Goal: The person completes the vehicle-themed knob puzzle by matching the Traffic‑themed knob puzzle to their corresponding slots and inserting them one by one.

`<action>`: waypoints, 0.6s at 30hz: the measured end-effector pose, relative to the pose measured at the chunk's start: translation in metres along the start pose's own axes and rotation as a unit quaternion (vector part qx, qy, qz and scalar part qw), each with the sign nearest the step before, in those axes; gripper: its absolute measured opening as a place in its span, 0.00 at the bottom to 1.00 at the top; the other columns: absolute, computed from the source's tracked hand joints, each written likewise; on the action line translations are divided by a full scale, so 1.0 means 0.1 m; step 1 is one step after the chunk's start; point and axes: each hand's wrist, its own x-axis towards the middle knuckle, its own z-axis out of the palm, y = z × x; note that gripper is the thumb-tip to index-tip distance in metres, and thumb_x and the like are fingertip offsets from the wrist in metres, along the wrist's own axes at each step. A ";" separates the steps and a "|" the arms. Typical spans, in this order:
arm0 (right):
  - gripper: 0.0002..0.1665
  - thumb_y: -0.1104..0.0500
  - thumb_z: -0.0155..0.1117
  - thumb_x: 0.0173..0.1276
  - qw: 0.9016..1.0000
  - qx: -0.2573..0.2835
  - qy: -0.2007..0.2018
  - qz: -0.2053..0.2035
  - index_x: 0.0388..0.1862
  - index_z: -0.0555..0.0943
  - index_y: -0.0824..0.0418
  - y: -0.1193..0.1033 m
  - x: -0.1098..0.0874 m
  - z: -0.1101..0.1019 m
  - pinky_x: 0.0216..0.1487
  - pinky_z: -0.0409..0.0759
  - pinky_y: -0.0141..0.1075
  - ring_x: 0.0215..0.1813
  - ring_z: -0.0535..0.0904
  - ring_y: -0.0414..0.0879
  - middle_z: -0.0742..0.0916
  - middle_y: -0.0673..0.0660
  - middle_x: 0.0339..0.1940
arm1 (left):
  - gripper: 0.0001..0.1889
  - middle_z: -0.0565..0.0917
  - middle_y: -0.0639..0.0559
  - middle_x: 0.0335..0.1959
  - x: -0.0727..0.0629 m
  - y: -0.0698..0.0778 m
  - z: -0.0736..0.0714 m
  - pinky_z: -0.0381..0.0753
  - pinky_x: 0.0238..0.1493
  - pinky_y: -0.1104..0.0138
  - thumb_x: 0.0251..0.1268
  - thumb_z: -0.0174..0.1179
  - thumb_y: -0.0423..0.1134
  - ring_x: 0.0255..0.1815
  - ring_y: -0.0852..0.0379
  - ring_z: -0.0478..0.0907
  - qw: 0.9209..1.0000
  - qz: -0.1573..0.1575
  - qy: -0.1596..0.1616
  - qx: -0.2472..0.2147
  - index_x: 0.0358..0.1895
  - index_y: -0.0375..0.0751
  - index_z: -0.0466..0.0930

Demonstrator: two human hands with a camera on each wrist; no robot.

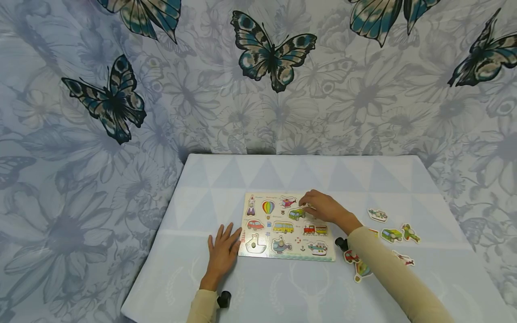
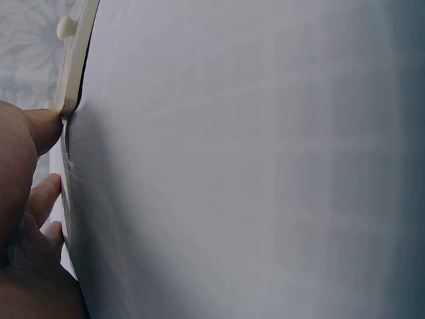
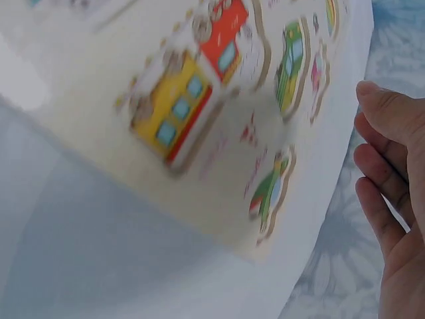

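Note:
A cream puzzle board (image 1: 264,258) with vehicle pictures lies on the table. Its pictures include a yellow bus (image 1: 283,227), a red and yellow train (image 3: 176,109), a green car (image 1: 296,214) and a hot-air balloon (image 1: 268,207). My left hand (image 1: 223,251) rests flat with spread fingers at the board's left side; in the left wrist view its thumb (image 2: 45,129) touches the board's corner. Over the board's upper right is my right hand (image 1: 325,206), fingers loosely bent. The right wrist view shows nothing between those fingers, near a green and red airplane picture (image 3: 269,189).
Right of the board lie several loose pieces: a ship (image 1: 377,215), a green car piece (image 1: 391,235), a green airplane piece (image 1: 410,233), a balloon piece (image 1: 362,270) and a red piece (image 1: 351,256). The right forearm partly covers some. Butterfly-patterned cloth hangs behind the table (image 1: 226,179).

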 end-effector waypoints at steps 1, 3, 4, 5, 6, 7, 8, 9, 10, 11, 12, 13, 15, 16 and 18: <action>0.12 0.58 0.68 0.70 1.000 0.000 0.002 0.009 0.51 0.85 0.55 0.05 -0.03 -0.02 0.51 0.81 0.46 0.51 0.79 0.48 0.85 0.51 0.48 | 0.22 0.68 0.43 0.75 0.00 0.00 -0.01 0.39 0.71 0.29 0.75 0.55 0.47 0.80 0.34 0.52 1.000 0.001 0.000 -0.001 0.69 0.51 0.76; 0.12 0.58 0.68 0.70 1.000 0.001 0.004 0.029 0.51 0.85 0.55 0.15 -0.09 -0.05 0.52 0.80 0.48 0.52 0.79 0.49 0.85 0.51 0.49 | 0.22 0.68 0.43 0.76 0.00 -0.01 -0.03 0.39 0.71 0.29 0.75 0.55 0.47 0.80 0.34 0.52 1.000 0.001 -0.003 -0.003 0.69 0.51 0.76; 0.12 0.58 0.68 0.69 0.999 0.006 0.004 0.039 0.51 0.85 0.55 0.21 -0.13 -0.08 0.53 0.80 0.49 0.52 0.79 0.50 0.85 0.52 0.49 | 0.22 0.68 0.43 0.76 0.00 0.00 -0.03 0.39 0.71 0.29 0.75 0.55 0.46 0.80 0.34 0.52 1.000 0.002 -0.004 -0.004 0.69 0.51 0.76; 0.12 0.58 0.68 0.70 0.999 0.009 0.004 0.048 0.51 0.85 0.56 0.27 -0.17 -0.10 0.53 0.80 0.49 0.52 0.79 0.50 0.85 0.52 0.49 | 0.22 0.67 0.43 0.76 0.00 0.00 -0.03 0.38 0.71 0.30 0.75 0.55 0.46 0.80 0.35 0.51 1.000 0.001 -0.006 -0.005 0.69 0.51 0.76; 0.12 0.58 0.68 0.70 0.998 0.013 0.004 0.056 0.51 0.85 0.56 0.32 -0.21 -0.12 0.53 0.80 0.49 0.52 0.79 0.50 0.85 0.52 0.48 | 0.22 0.68 0.43 0.76 0.01 0.00 -0.03 0.39 0.71 0.29 0.75 0.55 0.46 0.80 0.34 0.52 1.000 0.005 -0.002 -0.002 0.69 0.51 0.76; 0.12 0.58 0.68 0.70 0.998 0.011 0.005 0.062 0.51 0.85 0.56 0.38 -0.25 -0.14 0.53 0.80 0.50 0.51 0.79 0.50 0.85 0.52 0.48 | 0.22 0.68 0.43 0.75 0.01 0.00 -0.03 0.39 0.71 0.29 0.75 0.56 0.46 0.79 0.34 0.53 1.000 0.009 0.003 -0.002 0.68 0.50 0.77; 0.12 0.58 0.68 0.70 0.998 0.010 0.005 0.066 0.50 0.85 0.57 0.43 -0.29 -0.16 0.53 0.79 0.50 0.51 0.79 0.50 0.85 0.53 0.47 | 0.22 0.69 0.43 0.75 0.01 0.00 -0.02 0.40 0.71 0.29 0.75 0.56 0.46 0.79 0.34 0.53 1.000 0.010 0.007 -0.001 0.68 0.50 0.77; 0.12 0.58 0.68 0.70 0.997 0.009 0.006 0.071 0.50 0.85 0.57 0.47 -0.33 -0.18 0.52 0.79 0.50 0.50 0.79 0.51 0.85 0.53 0.47 | 0.22 0.69 0.42 0.75 0.02 0.01 -0.02 0.40 0.70 0.29 0.75 0.56 0.46 0.79 0.34 0.54 1.000 0.013 0.011 0.001 0.68 0.50 0.77; 0.11 0.59 0.68 0.70 0.997 0.009 0.006 0.077 0.50 0.85 0.58 0.51 -0.37 -0.20 0.53 0.79 0.50 0.50 0.79 0.51 0.86 0.53 0.46 | 0.21 0.70 0.42 0.74 0.02 0.01 -0.02 0.41 0.70 0.28 0.75 0.56 0.46 0.79 0.33 0.54 1.000 0.017 0.016 0.003 0.68 0.50 0.77; 0.11 0.59 0.68 0.69 0.997 0.009 0.004 0.082 0.50 0.85 0.58 0.56 -0.41 -0.22 0.52 0.79 0.50 0.50 0.79 0.52 0.86 0.53 0.45 | 0.21 0.70 0.41 0.74 0.02 0.01 -0.02 0.42 0.69 0.28 0.74 0.56 0.46 0.78 0.32 0.55 1.000 0.020 0.019 0.003 0.67 0.50 0.78; 0.11 0.60 0.68 0.69 0.996 0.008 0.001 0.087 0.50 0.84 0.58 0.60 -0.45 -0.23 0.53 0.79 0.51 0.50 0.79 0.52 0.86 0.53 0.45 | 0.21 0.70 0.41 0.74 0.02 0.01 -0.02 0.42 0.69 0.27 0.74 0.56 0.46 0.78 0.32 0.55 1.000 0.021 0.021 0.001 0.67 0.49 0.78; 0.11 0.60 0.68 0.69 0.996 0.009 -0.003 0.092 0.50 0.84 0.59 0.63 -0.48 -0.24 0.53 0.79 0.51 0.50 0.80 0.52 0.86 0.53 0.45 | 0.21 0.70 0.41 0.74 0.01 0.01 -0.02 0.42 0.69 0.28 0.74 0.56 0.46 0.78 0.32 0.55 1.000 0.020 0.021 -0.001 0.67 0.49 0.78; 0.11 0.61 0.68 0.69 0.995 0.012 -0.008 0.100 0.50 0.84 0.59 0.70 -0.55 -0.27 0.53 0.79 0.52 0.50 0.80 0.53 0.85 0.54 0.44 | 0.21 0.71 0.40 0.73 0.00 0.01 -0.02 0.42 0.68 0.27 0.74 0.57 0.45 0.77 0.31 0.56 1.000 0.020 0.020 -0.003 0.66 0.48 0.78; 0.11 0.61 0.68 0.69 0.995 0.012 -0.009 0.098 0.49 0.84 0.60 0.73 -0.58 -0.28 0.53 0.79 0.52 0.49 0.80 0.53 0.85 0.54 0.44 | 0.21 0.71 0.40 0.73 -0.01 0.02 -0.02 0.42 0.68 0.27 0.74 0.57 0.45 0.78 0.31 0.56 1.000 0.019 0.020 -0.003 0.67 0.48 0.78; 0.10 0.62 0.68 0.68 0.995 0.009 -0.008 0.098 0.48 0.84 0.60 0.79 -0.63 -0.31 0.52 0.80 0.52 0.48 0.80 0.53 0.85 0.54 0.43 | 0.21 0.70 0.40 0.74 -0.01 0.02 -0.02 0.42 0.68 0.27 0.74 0.57 0.44 0.78 0.31 0.55 1.000 0.019 0.020 -0.005 0.67 0.48 0.78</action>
